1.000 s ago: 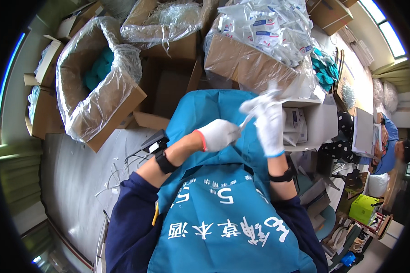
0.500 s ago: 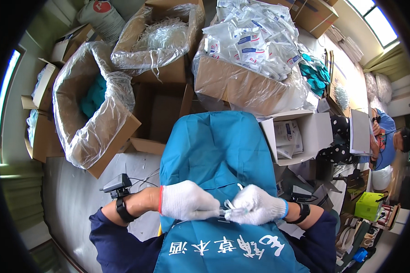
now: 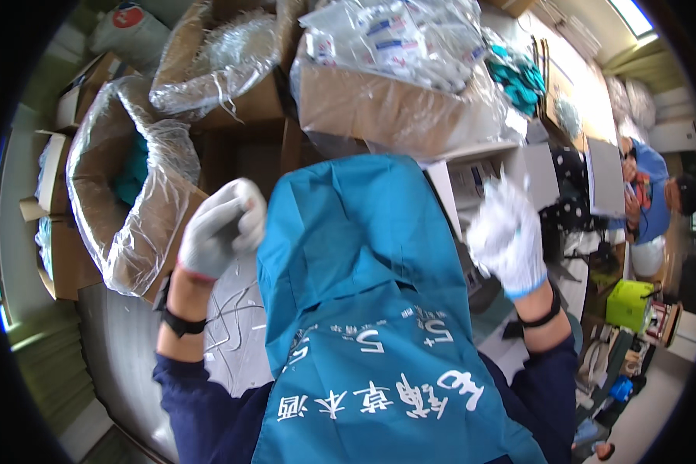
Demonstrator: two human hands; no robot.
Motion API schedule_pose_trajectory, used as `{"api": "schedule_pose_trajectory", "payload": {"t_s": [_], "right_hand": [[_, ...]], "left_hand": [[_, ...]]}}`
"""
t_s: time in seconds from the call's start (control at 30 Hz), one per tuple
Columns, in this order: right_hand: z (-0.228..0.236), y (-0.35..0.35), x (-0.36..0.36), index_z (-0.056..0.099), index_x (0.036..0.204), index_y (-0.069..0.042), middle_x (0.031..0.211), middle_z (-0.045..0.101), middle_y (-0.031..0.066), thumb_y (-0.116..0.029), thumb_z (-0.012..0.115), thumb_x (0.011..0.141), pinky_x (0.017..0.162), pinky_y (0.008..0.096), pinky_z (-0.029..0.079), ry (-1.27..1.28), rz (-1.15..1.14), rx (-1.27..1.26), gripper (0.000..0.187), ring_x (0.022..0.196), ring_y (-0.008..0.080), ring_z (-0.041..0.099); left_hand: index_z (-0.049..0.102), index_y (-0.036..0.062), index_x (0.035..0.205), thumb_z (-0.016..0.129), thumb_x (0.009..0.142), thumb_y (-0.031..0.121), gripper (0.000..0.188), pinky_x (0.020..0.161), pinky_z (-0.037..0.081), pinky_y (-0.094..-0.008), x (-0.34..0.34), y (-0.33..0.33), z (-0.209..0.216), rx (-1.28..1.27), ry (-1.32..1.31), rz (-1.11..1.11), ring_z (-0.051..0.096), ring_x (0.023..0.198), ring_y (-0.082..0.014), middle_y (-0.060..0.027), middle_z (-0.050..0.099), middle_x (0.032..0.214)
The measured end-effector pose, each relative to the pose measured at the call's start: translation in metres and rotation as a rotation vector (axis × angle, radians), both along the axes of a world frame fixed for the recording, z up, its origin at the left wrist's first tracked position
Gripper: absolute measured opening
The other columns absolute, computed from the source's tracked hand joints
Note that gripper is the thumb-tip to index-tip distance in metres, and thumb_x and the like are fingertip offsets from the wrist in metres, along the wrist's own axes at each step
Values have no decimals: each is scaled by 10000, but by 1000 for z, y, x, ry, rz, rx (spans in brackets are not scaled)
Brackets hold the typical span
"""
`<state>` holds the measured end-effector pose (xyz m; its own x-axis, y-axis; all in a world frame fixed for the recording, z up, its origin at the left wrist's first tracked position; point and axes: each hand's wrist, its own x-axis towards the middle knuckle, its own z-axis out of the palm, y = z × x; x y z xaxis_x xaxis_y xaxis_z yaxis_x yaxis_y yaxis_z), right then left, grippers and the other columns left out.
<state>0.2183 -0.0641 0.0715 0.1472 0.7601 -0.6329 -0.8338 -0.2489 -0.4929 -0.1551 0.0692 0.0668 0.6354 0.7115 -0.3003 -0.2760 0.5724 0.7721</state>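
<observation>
My left hand (image 3: 223, 224), in a white knit glove, is raised beside the plastic-lined carton with teal items (image 3: 135, 174). Its fingers are curled in, and whatever they may hold is hidden. In a matching glove, my right hand (image 3: 506, 240) is in front of the white box (image 3: 535, 174). Motion smears its bent fingers, and a small pale, clear-looking piece (image 3: 505, 179) sticks up from them; its kind cannot be made out. White printed packets (image 3: 472, 178) lie inside that box. A teal apron (image 3: 356, 255) spreads across my lap between the hands.
A large carton (image 3: 379, 108) heaped with printed packets (image 3: 394, 35) stands ahead. Left of it is a lined carton of clear plastic tubing-like pieces (image 3: 236, 50). An open brown carton (image 3: 259, 158) sits below these. Cables (image 3: 236, 317) lie on the floor. Another person (image 3: 646, 182) sits at far right.
My hands were together over the apron around a small clear plastic piece. They have parted: the left went up and left, the right up and right to the white box. The view has shifted.
</observation>
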Motion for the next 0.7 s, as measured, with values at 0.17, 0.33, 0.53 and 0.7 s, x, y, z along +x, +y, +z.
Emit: {"api": "schedule_pose_trajectory", "payload": {"t_s": [0.17, 0.33, 0.53, 0.7], "right_hand": [[-4, 38, 2, 348, 577, -227, 460, 248, -54, -374, 495, 1040, 377, 286, 225, 286, 225, 492, 508, 379, 103, 246], [-4, 43, -19, 311, 569, -234, 464, 239, -55, -365, 494, 1043, 386, 287, 178, 343, 171, 324, 525, 385, 101, 225], [-22, 43, -16, 325, 586, -225, 479, 253, -42, -358, 521, 1034, 407, 290, 232, 320, 141, 276, 507, 399, 113, 266], [-37, 45, -13, 322, 595, -225, 480, 262, -46, -363, 523, 1036, 394, 282, 225, 291, 135, 262, 504, 386, 114, 254]], "left_hand": [[626, 28, 1117, 527, 1025, 259, 268, 619, 400, -217, 101, -20, -88, -22, -97, -37, 467, 689, -75, -22, 612, 943], [696, 27, 1128, 360, 1070, 511, 592, 593, 358, -220, 168, -37, -107, 147, -112, -304, 402, 653, -74, -28, 705, 1004], [700, 6, 1116, 396, 1053, 540, 618, 609, 391, -258, 154, -44, -85, 392, -5, -551, 420, 651, -96, -36, 684, 885], [667, -23, 1116, 528, 1054, 299, 355, 788, 513, -294, 154, -58, -69, 551, 156, -659, 608, 806, -128, -44, 672, 882]]}}
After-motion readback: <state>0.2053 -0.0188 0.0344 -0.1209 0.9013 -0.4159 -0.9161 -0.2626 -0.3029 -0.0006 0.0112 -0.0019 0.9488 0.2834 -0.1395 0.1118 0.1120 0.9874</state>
